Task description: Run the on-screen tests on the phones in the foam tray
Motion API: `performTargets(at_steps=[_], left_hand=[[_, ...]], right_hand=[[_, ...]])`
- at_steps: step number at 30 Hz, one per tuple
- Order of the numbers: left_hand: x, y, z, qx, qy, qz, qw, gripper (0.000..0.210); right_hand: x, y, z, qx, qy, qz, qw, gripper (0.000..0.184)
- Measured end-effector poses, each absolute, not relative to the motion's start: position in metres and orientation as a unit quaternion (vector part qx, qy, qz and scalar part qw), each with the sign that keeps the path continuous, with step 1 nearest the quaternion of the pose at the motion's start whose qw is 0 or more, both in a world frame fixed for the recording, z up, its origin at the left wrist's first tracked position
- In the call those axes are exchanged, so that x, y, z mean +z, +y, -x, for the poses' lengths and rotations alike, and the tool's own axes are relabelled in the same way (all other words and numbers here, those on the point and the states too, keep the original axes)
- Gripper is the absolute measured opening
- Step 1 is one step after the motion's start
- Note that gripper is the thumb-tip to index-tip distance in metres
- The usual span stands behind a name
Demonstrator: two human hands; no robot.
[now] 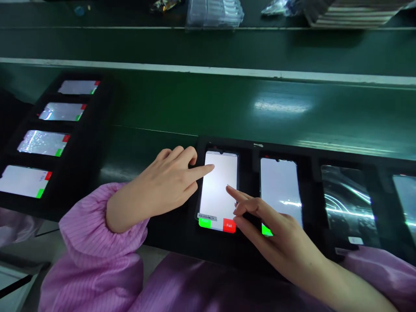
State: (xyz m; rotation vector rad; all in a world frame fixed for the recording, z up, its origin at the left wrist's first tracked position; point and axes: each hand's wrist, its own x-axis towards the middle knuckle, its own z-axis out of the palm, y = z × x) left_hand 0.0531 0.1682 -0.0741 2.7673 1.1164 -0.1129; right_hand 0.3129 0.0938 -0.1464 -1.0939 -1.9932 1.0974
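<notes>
A phone (pixel 218 186) with a lit white screen lies in a black tray (pixel 248 149). Along its bottom edge are a green box and a red box marked "Fail", with a small printed label beside the green one. My left hand (pixel 165 180) reaches in from the left, index finger stretched over the upper screen and the other fingers bent. From the lower right comes my right hand (pixel 276 225), its index finger pointing at the screen's right side. Neither hand holds anything; whether the fingertips touch the glass I cannot tell. My right hand partly covers a second lit phone (pixel 279 182).
Further right in the tray are a dark-screened phone (pixel 347 199) and another phone (pixel 406 199) cut by the frame edge. A second black tray (pixel 69 143) with several lit phones lies at left. Clear plastic packaging (pixel 214 13) and a stack of trays (pixel 354 13) sit at the back.
</notes>
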Motion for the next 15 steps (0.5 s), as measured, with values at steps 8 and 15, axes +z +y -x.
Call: performTargets(at_steps=[8, 15], left_hand=[[-0.0752, 0.1690, -0.0545, -0.035, 0.371, -0.925, 0.076, 0.048], [-0.0787, 0.1708, -0.0562, -0.044, 0.363, -0.927, 0.082, 0.048]], right_hand=[[-0.1472, 0.0941, -0.3128, 0.420, -0.754, 0.402, 0.304, 0.006], [-0.1476, 0.0892, -0.3182, 0.448, -0.736, 0.408, 0.300, 0.005]])
